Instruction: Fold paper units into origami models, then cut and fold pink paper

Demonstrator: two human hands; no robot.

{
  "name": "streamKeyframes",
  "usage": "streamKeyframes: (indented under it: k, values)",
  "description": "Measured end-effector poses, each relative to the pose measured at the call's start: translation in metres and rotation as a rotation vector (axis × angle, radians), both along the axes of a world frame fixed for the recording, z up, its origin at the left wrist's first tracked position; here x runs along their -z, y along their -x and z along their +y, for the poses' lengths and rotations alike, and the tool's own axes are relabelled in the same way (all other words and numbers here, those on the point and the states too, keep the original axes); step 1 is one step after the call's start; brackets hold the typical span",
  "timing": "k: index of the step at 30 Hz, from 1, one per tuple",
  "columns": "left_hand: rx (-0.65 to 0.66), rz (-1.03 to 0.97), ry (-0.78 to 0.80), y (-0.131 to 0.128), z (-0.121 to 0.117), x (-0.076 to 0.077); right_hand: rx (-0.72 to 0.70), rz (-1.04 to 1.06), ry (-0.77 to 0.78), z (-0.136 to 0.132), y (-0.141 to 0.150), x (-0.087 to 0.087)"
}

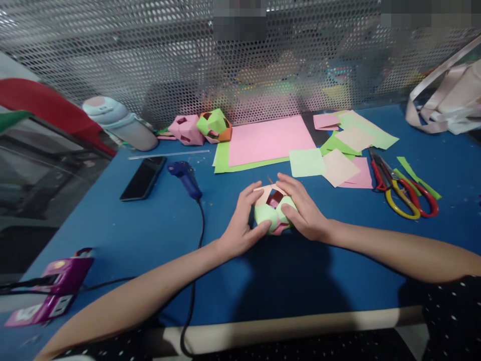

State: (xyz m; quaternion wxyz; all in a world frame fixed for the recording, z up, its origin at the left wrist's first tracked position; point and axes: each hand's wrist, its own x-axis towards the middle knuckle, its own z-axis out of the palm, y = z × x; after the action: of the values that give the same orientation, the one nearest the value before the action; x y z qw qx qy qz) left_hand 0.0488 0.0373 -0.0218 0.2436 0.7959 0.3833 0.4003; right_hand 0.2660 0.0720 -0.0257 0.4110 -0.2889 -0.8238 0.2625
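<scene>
In the head view, both bare hands cup a small openwork ball of folded pale-green, peach and pink paper (266, 215) above the near middle of the blue desk (128, 235). The left hand (243, 220) curves round its left side, thumb across the front; the right hand (306, 210) closes on the other side, its thumb pressing a pale-green panel. Both are partly curled, with the ball held between them.

The piece looks well along: its panels already meet in a rounded form, with gaps showing a pink inside. Whether every joint is secured cannot be told, as fingers cover the sides. Behind it, a pink folded-paper ball (188, 131) and a green-and-orange one (215, 125) look complete. A flat pale-green paper square (306, 163) and a peach paper square (340, 168) lie unused beside red- and yellow-handled scissors (402, 200); a blue pistol-shaped tool (186, 178) rests to the left.
</scene>
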Motion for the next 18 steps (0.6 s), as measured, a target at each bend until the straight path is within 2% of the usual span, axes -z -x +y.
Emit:
streamKeyframes:
  k: [3,6,12,14,16,18]
  values:
    - [0.003,0.007,-0.016,0.001,0.007,-0.005,0.005,0.015,0.008,0.005,0.004,-0.004]
    - [-0.067,-0.004,-0.035,0.001,0.025,-0.014,0.047,0.092,0.007,0.024,0.015,-0.013]
    - [-0.238,-0.181,0.040,0.002,0.089,-0.031,0.105,0.315,0.068,0.100,0.049,-0.027]
    - [-0.308,-0.264,0.095,0.001,0.115,-0.033,0.115,0.311,0.143,0.128,0.060,-0.028]
    - [-0.372,-0.408,0.225,-0.001,0.140,-0.033,0.139,0.298,0.185,0.153,0.069,-0.028]
    - [-0.384,-0.463,0.274,-0.002,0.163,-0.032,0.163,0.288,0.226,0.174,0.076,-0.027]
